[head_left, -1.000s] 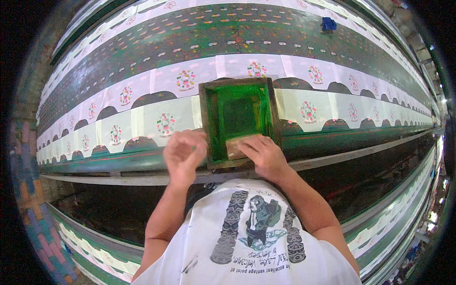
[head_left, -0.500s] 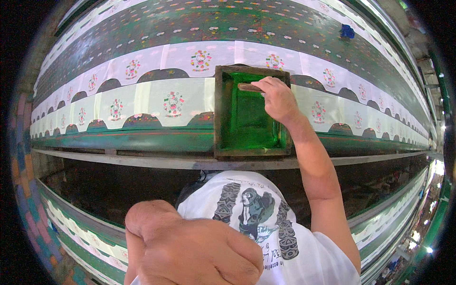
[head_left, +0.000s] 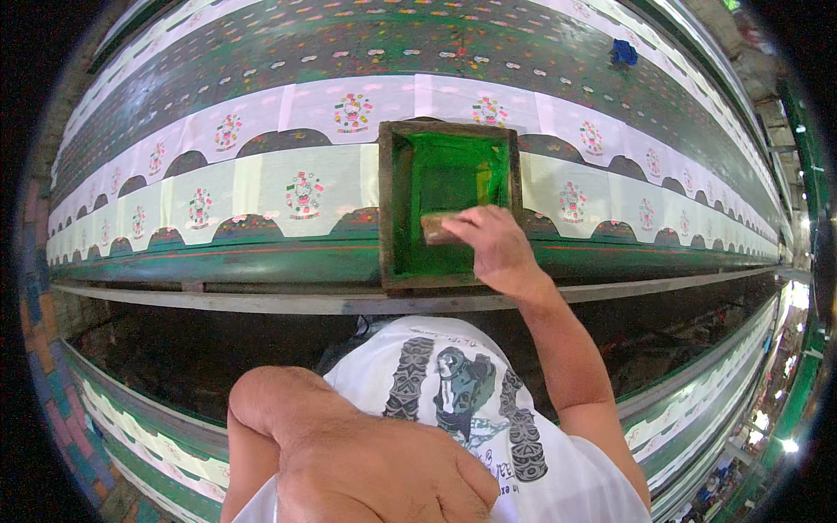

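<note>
A wooden-framed printing screen (head_left: 387,200) with green ink inside lies over a row of pale cloth pieces (head_left: 336,187) on a long green table. My right hand (head_left: 499,248) is closed on a brown wooden squeegee (head_left: 442,228), which it holds across the near part of the screen. The ink hides the squeegee's lower edge. My left arm is bent in front of my white shirt, and my left hand (head_left: 384,471) looms large and close at the lower edge. Its fingers are hidden.
A second row of white cloth pieces (head_left: 305,109) with printed cartoon motifs runs behind the screen. A crumpled blue cloth (head_left: 623,52) lies farther back on the table. The table's pale front rail (head_left: 261,301) passes before me, and more cloth-covered tables stand at both sides behind me.
My right hand has drawn the squeegee from the far part of the screen toward me. The view has shifted slightly, and my left arm stays bent.
</note>
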A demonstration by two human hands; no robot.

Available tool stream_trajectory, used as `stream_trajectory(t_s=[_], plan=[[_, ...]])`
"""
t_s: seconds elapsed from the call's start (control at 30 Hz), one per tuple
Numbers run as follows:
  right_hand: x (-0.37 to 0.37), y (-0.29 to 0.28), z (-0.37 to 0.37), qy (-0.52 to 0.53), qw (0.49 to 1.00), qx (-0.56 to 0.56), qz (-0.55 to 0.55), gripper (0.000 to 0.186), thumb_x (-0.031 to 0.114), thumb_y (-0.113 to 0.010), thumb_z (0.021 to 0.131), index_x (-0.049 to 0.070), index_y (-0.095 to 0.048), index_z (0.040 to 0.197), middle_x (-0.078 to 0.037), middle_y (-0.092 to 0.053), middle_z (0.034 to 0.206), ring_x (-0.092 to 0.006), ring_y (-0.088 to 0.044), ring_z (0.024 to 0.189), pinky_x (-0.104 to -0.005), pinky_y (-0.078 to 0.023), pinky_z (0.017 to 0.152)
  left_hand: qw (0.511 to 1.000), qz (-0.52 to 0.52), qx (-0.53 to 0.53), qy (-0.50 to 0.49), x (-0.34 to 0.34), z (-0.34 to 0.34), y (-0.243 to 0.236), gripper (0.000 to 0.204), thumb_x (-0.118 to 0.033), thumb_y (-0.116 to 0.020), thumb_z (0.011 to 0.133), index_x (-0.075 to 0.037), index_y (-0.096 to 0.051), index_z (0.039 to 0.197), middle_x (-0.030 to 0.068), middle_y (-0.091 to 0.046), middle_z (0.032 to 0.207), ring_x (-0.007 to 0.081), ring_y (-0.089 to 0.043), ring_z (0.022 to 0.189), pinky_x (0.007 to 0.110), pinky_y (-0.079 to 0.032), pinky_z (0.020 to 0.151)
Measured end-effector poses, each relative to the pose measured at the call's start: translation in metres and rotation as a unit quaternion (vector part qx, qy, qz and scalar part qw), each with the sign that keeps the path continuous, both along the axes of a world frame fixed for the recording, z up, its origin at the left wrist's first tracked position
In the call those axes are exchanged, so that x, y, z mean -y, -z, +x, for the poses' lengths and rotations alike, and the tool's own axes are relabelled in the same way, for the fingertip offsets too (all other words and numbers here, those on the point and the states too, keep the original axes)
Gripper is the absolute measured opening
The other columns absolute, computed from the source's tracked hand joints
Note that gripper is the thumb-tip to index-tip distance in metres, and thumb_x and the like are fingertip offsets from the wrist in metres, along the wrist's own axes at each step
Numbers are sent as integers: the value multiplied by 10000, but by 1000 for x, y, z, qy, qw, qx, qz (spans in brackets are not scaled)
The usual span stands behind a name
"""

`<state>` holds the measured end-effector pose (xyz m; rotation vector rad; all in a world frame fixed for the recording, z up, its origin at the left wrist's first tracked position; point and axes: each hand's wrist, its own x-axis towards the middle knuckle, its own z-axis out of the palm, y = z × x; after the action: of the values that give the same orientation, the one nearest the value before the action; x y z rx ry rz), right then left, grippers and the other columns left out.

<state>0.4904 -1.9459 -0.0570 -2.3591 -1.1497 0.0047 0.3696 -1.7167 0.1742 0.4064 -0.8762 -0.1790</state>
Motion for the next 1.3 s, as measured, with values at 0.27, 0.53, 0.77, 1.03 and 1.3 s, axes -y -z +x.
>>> stream_trajectory(t_s=[0.27, 0.53, 0.77, 1.03, 1.3], plan=[[10, -11, -60, 11, 999, -42, -10, 474, -13, -684, 856, 80, -783, 1310, -129, -752, 1278, -388, -694, 1204, -514, -547, 1063, 981, 107, -63, -147, -23, 7, 67, 267, -308, -707, 1044, -47, -746, 1006, 64, -693, 748, 255, -633, 626, 538, -592, 775], [19, -17, -74, 74, 995, -37, 47, 413, 184, -887, 893, 89, -790, 1282, -130, -712, 1372, -402, -649, 1348, -538, -524, 1125, 590, 478, -219, -613, -27, 37, 284, 451, 44, -782, 930, -10, -692, 1368, 167, -697, 1391, 273, -693, 1189, 400, -562, 1048], [50, -3, -97, 271, 957, -9, 101, 338, 147, -816, 990, 78, -782, 1320, -176, -697, 1436, -439, -631, 1377, -554, -499, 1186, 567, 563, -194, -569, -18, 34, 312, 739, 105, -773, 799, -77, -681, 1510, 234, -580, 1634, 371, -579, 1499, 435, -475, 1237], [76, 3, -100, 281, 938, -117, 167, 373, 62, -802, 981, 56, -764, 1351, -204, -695, 1475, -400, -649, 1393, -474, -507, 1190, 631, 473, -260, -557, -10, 39, 310, 385, 143, -709, 762, -49, -788, 1087, 275, -587, 1663, 398, -580, 1538, 433, -449, 1256], [177, 22, -75, 275, 941, -69, 182, 392, 47, -803, 957, 59, -771, 1347, -189, -705, 1465, -394, -633, 1394, -489, -474, 1211, 676, 414, -203, -576, 100, 68, 291, 322, 165, -689, 769, -69, -744, 982, 284, -579, 1658, 408, -533, 1578, 458, -432, 1273]])
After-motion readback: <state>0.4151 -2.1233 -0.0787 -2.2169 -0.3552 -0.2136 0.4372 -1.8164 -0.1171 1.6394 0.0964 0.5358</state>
